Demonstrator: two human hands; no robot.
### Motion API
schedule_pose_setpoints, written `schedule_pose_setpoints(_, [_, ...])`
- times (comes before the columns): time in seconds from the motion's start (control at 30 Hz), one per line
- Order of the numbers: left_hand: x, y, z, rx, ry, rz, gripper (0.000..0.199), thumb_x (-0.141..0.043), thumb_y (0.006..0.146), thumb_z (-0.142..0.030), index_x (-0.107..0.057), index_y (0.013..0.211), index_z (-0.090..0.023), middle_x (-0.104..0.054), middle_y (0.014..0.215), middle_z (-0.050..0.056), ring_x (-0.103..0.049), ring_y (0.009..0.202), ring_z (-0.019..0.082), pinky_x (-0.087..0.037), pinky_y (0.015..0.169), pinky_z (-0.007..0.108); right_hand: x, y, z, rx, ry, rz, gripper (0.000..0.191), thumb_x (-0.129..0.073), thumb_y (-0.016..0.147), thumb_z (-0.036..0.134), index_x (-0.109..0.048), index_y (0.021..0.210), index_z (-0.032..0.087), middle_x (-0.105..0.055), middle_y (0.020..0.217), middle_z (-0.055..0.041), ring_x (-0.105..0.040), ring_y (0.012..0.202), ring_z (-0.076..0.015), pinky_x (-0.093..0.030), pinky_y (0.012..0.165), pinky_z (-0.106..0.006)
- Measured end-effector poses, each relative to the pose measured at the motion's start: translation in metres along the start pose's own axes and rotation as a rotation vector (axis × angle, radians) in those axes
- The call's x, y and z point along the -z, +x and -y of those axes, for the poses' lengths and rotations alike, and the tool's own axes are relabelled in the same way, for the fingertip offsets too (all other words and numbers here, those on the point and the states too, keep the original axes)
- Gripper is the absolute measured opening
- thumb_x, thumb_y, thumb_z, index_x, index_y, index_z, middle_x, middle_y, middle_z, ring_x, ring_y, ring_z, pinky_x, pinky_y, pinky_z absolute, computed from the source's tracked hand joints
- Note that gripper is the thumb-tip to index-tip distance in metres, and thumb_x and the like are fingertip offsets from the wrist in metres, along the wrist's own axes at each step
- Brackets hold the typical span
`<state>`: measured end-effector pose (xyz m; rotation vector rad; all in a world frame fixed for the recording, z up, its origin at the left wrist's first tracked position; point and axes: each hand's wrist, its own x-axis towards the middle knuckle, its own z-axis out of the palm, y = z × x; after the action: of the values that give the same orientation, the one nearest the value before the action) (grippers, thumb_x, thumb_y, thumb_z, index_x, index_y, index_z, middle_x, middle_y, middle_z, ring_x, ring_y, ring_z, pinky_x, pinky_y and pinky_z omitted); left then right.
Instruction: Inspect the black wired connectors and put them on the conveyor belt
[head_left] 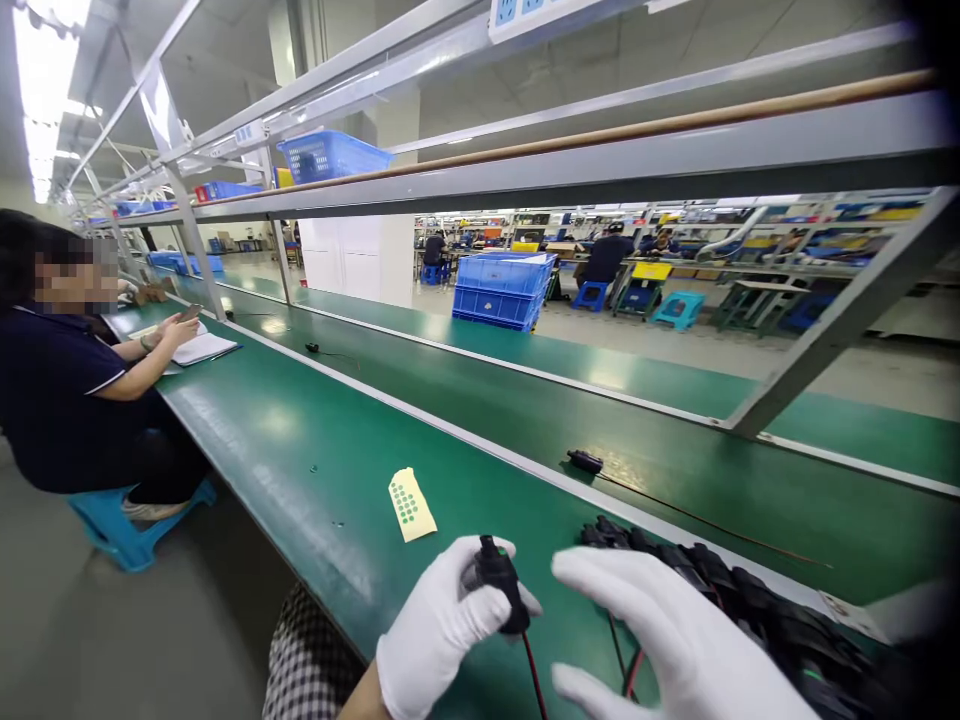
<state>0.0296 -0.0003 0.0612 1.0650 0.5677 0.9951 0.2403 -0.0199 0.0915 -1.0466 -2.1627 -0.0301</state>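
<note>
Workshop stools (677,308) are standing beyond a green bench (262,430); at its left a co-worker (52,390) is sitting. One black part (501,590) is being held just above the bench, near the front edge; a small green spot seems to be showing near its top, so its handling is probably under way rather than finished; a cluster (720,575) of similar parts is lying to the right, and whether those are done or waiting, I am not managing to tell; a single piece (585,461) is lying apart on the rear strip (450,388), seemingly left over for now; a yellow sheet (412,505) is carrying rows of green dots, so plenty are evidently remaining. The left hand (444,622) is slanting up from the lower edge, thumb and fingers clamping the part, red wire (534,672) hanging beneath; the right hand (675,625) is hovering beside it, apparently empty, its thumb and fingers standing well apart.
</note>
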Motion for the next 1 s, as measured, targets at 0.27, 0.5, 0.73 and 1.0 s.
schedule_pose_setpoints(0.27, [-0.005, -0.01, -0.012, -0.026, 0.092, 0.219, 0.061, -0.062, 0.081, -0.058, -0.053, 0.123, -0.015, -0.069, 0.101, 0.013, -0.064, 0.091, 0.025, -0.045, 0.086, 0.039, -0.024, 0.014, 0.016, 0.096, 0.088, -0.025, 0.057, -0.061, 0.075, 0.016, -0.04, 0.127, 0.028, -0.064, 0.106, -0.0092, -0.066, 0.097, -0.0269, -0.058, 0.079, -0.04])
schedule_pose_setpoints(0.5, [0.005, -0.014, -0.014, 0.033, 0.33, 0.242, 0.057, -0.061, 0.082, -0.058, -0.061, 0.124, -0.019, -0.065, 0.117, 0.011, -0.057, 0.107, 0.029, -0.041, 0.088, 0.035, -0.017, 0.018, 0.024, 0.129, 0.252, 0.051, 0.057, -0.069, 0.07, 0.014, -0.043, 0.117, 0.034, -0.064, 0.092, -0.0032, -0.065, 0.084, -0.0229, -0.057, 0.07, -0.033])
schedule_pose_setpoints(0.73, [-0.004, -0.013, -0.01, 0.107, 0.289, 0.225, 0.068, -0.059, 0.075, -0.071, -0.063, 0.114, -0.016, -0.067, 0.103, 0.011, -0.06, 0.091, 0.027, -0.042, 0.082, 0.035, -0.011, 0.018, 0.028, -0.061, 0.349, 0.191, 0.036, -0.066, 0.064, 0.012, -0.042, 0.084, 0.028, -0.051, 0.068, 0.0045, -0.054, 0.056, -0.0154, -0.045, 0.047, -0.025])
schedule_pose_setpoints(1.0, [-0.016, 0.009, 0.028, 0.123, -0.175, 0.087, 0.065, -0.051, 0.079, -0.073, -0.06, 0.062, -0.01, -0.055, 0.051, 0.004, -0.047, 0.039, 0.009, -0.034, 0.041, 0.023, -0.041, 0.015, 0.006, -0.549, 0.854, 0.186, 0.026, -0.06, 0.062, 0.025, -0.045, 0.084, 0.024, -0.059, 0.076, 0.0005, -0.058, 0.071, -0.0209, -0.048, 0.068, -0.036])
